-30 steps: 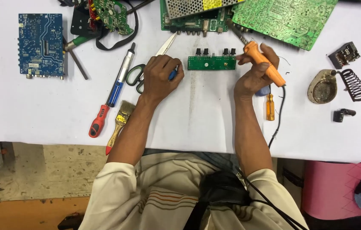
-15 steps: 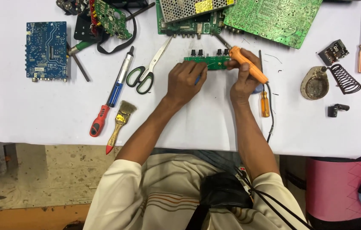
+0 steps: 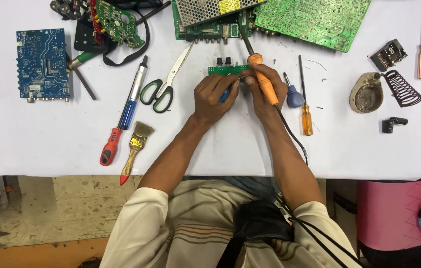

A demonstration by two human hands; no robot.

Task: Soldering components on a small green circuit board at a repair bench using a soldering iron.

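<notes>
Near the table's far edge, the right hand [image 3: 265, 89] grips an orange iron [image 3: 262, 79], tip by the small green board [image 3: 228, 70]. The left hand [image 3: 214, 97] pinches a blue tool [image 3: 225, 93] against that board. It looks like mid-solder work on a joint; the next touch calls for a steady board.

My white tabletop [image 3: 32, 144] carries circuit boards [image 3: 40, 63], scissors [image 3: 163, 87], a brush [image 3: 135, 149], screwdrivers [image 3: 306, 111] and a coiled iron stand [image 3: 382, 89].
</notes>
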